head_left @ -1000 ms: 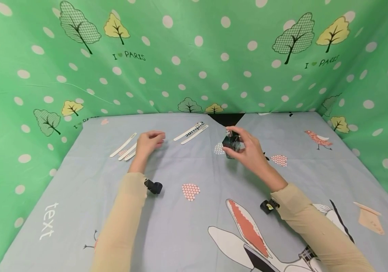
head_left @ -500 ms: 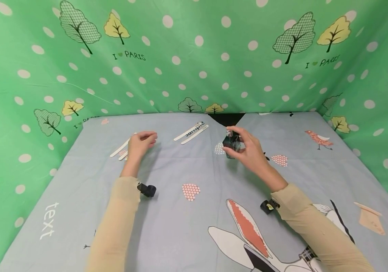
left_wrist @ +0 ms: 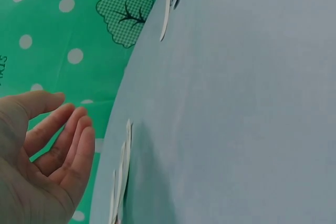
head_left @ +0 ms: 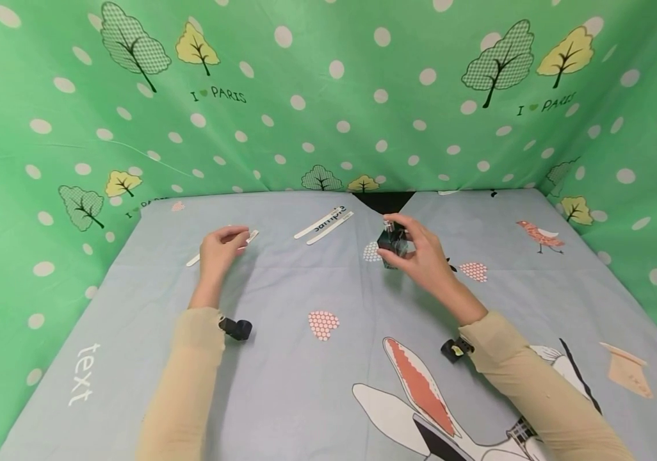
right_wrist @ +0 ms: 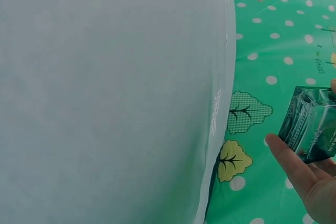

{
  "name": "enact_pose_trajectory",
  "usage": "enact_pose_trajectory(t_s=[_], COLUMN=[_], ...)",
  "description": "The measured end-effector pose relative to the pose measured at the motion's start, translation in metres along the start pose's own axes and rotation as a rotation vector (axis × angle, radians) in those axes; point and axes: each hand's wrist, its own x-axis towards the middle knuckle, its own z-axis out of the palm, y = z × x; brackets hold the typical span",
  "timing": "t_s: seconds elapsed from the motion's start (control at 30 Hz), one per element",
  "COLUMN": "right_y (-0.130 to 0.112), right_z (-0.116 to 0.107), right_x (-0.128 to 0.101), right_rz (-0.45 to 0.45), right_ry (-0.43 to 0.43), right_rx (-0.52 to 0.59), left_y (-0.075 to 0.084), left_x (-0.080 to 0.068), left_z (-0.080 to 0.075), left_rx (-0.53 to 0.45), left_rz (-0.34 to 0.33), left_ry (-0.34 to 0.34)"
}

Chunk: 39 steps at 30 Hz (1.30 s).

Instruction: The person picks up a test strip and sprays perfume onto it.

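Here, the right hand [head_left: 423, 253] grips a dark glass bottle [head_left: 392, 241] above the desk [head_left: 305, 384], fingers curled around it. The left hand [head_left: 219, 246] hovers beside white paper strips [head_left: 250, 237], fingers loosely curved, holding nothing.

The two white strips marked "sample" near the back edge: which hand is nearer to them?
Right. The right hand holds the dark glass bottle just right of the sample strips. The left hand is farther off to their left, by other strips.
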Motion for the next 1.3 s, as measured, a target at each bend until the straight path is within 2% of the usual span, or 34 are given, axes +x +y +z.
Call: enact_pose_trajectory(t_s=[0.37, 0.67, 0.93, 1.13, 1.3], right_y=[0.0, 0.0, -0.001, -0.001, -0.001], right_z=[0.0, 0.0, 0.0, 0.0, 0.0], right_x=[0.0, -0.001, -0.001, -0.001, -0.001], right_rz=[-0.01, -0.017, -0.009, -0.01, -0.01], right_ry=[0.006, 0.009, 0.009, 0.01, 0.011], right_rx=[0.009, 0.002, -0.007, -0.004, 0.003], left_y=[-0.011, -0.023, -0.03, -0.035, -0.038], left_x=[-0.004, -0.006, -0.01, -0.012, -0.016], left_z=[-0.016, -0.03, -0.037, -0.041, -0.047], left_rx=[0.045, -0.004, 0.081, 0.095, 0.151], left_rz=[-0.04, -0.044, -0.068, -0.066, -0.065], left_ry=[0.062, 0.084, 0.135, 0.13, 0.13])
